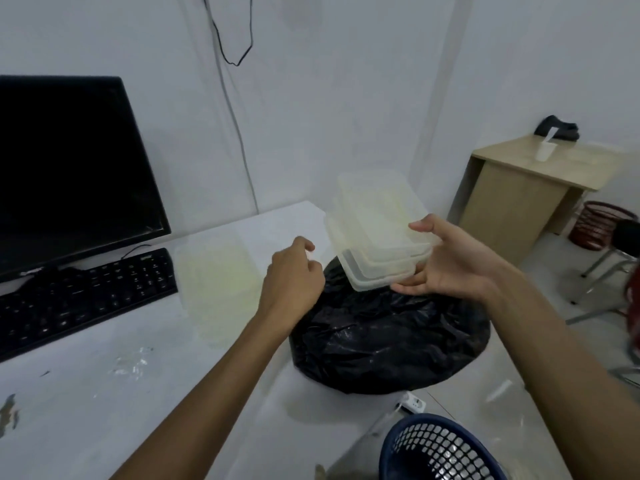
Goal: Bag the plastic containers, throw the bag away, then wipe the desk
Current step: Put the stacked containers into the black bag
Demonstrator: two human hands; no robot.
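I hold a stack of clear plastic containers (pixel 379 233) in my right hand (pixel 450 261): thumb on the near rim, fingers under the base, the stack tilted and raised above the black bag (pixel 388 341). The bag lies crumpled at the right edge of the white table (pixel 86 393), partly overhanging it. My left hand (pixel 294 271) is loosely curled, fingers drawn together just left of the stack; I cannot tell whether it pinches anything. More clear containers (pixel 218 282) rest on the table between the keyboard (pixel 79 299) and my left hand. The dark monitor (pixel 69 168) stands behind the keyboard. A blue mesh basket (pixel 440 448) sits on the floor below the table's edge.
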